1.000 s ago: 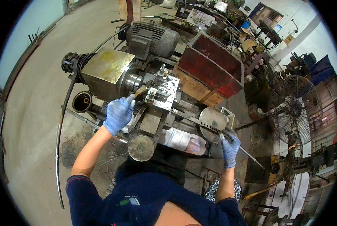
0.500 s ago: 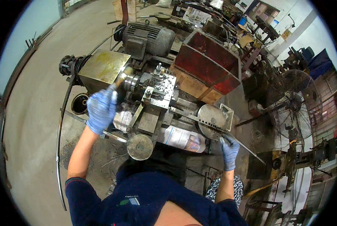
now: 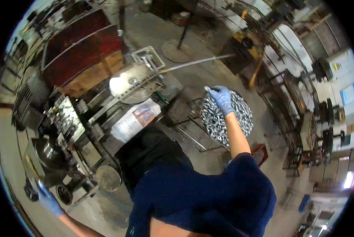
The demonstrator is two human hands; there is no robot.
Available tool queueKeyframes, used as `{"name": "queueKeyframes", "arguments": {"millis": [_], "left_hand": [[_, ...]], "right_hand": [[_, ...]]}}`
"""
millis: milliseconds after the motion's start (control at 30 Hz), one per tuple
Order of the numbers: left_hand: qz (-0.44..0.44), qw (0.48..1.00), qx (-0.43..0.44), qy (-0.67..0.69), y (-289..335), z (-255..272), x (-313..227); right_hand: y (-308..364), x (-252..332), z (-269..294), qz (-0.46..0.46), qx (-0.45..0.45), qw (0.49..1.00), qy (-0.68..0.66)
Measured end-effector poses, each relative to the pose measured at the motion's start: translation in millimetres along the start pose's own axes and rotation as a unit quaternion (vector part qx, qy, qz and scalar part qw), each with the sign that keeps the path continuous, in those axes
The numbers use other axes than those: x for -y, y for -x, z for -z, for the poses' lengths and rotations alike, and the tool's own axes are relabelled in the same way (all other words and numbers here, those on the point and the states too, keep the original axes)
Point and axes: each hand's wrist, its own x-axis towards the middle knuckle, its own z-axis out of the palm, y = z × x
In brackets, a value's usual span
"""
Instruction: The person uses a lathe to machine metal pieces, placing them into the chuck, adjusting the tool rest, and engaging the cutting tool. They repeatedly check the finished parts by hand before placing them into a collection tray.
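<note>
My right hand (image 3: 221,98), in a blue glove, reaches out over a round basket (image 3: 244,114) heaped with small shiny metal parts. It pinches one small metal part (image 3: 207,88) between its fingertips, just above the basket's far-left rim. My left hand (image 3: 47,199), also gloved in blue, is stretched far to the lower left beside the head end of a grimy metal lathe (image 3: 62,130). It is small and blurred at the picture's edge, so its grip does not show.
A long thin steel rod (image 3: 193,63) lies across the lathe's right end above a round metal disc (image 3: 130,83). A white printed bag (image 3: 135,118) rests on the bed, with a handwheel (image 3: 107,178) below it. Red metal bins (image 3: 78,39) stand behind, and cluttered racks (image 3: 303,98) are at right.
My view has swung to the right. My right hand moved from the lathe's rod out over the basket of parts and holds a small piece. My left hand dropped toward the lathe's head end.
</note>
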Motion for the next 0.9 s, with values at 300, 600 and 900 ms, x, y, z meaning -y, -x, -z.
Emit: {"name": "queueKeyframes", "arguments": {"millis": [300,600,900], "left_hand": [[0.087,0.987,-0.047,0.129,22,24,36],[0.18,0.979,-0.029,0.089,34,33,35],[0.173,0.978,-0.054,0.104,73,58,55]], "right_hand": [[21,-112,-26,0.079,0.062,0.942,0.32],[-18,-78,-54,-0.018,0.242,0.864,0.442],[28,-61,-15,-0.077,0.06,0.907,-0.411]]}}
